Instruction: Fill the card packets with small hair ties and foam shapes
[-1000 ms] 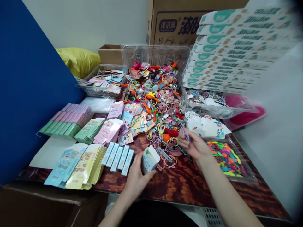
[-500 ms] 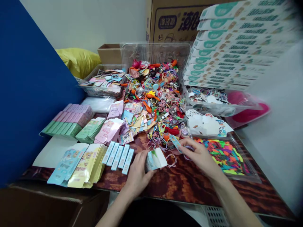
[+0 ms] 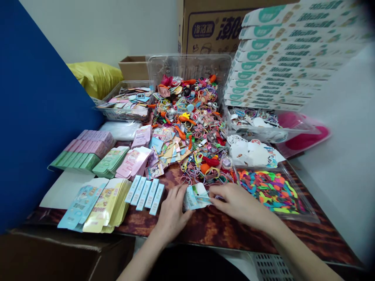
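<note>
My left hand (image 3: 173, 212) is closed around a small light-blue carton (image 3: 191, 199) just above the table's front part, its white flap folded open toward the right. My right hand (image 3: 236, 201) pinches a narrow light-blue strip (image 3: 204, 199) that had a rounded end and small prints. The strip lies across the carton's open end; whether its tip is inside I cannot tell. Left of my left hand, several similar closed blue cartons (image 3: 145, 194) lie in a slanted row. Beyond both hands spreads a heap of hair ties and small trinkets (image 3: 193, 117).
Flat blue packets (image 3: 83, 201) and yellow packets (image 3: 107, 203) lie at front left, with green and pink cartons (image 3: 83, 148) behind. On the right are a tray of colourful pieces (image 3: 269, 189), white cut-outs (image 3: 252, 152) and a tall stack of white boxes (image 3: 272, 58). A blue panel (image 3: 43, 117) borders the left.
My right hand has moved left and slightly down, bringing the blue strip from near the heap to the carton's open end. My left hand keeps its hold in nearly the same place.
</note>
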`<state>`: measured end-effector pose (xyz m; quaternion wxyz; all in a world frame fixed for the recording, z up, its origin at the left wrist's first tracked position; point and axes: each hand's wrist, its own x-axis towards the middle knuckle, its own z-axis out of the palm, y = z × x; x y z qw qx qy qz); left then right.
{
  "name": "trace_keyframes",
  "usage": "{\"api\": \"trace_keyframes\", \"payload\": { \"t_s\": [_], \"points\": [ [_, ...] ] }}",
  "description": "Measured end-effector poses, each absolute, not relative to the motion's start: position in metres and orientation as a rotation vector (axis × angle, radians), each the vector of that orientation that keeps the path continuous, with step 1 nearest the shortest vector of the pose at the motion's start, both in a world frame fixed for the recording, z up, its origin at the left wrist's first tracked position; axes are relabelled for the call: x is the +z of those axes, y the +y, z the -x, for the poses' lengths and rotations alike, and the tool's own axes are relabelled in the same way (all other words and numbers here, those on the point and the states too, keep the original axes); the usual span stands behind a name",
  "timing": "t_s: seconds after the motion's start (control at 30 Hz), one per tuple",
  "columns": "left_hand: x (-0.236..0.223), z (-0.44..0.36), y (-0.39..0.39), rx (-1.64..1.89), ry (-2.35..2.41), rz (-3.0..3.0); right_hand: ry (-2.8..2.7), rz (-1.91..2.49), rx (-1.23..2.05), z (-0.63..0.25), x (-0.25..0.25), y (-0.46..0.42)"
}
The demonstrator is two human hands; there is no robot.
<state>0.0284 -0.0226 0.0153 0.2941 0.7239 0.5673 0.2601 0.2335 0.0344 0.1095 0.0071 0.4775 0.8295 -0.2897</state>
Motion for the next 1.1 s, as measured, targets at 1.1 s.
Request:
{"api": "trace_keyframes", "payload": {
  "t_s": [1.1],
  "points": [
    [0.011,-0.029,-0.011,0.854,1.522,-1.836,2.928,-2.088,-1.428,-0.214,0.079,0.0]
  ]
}}
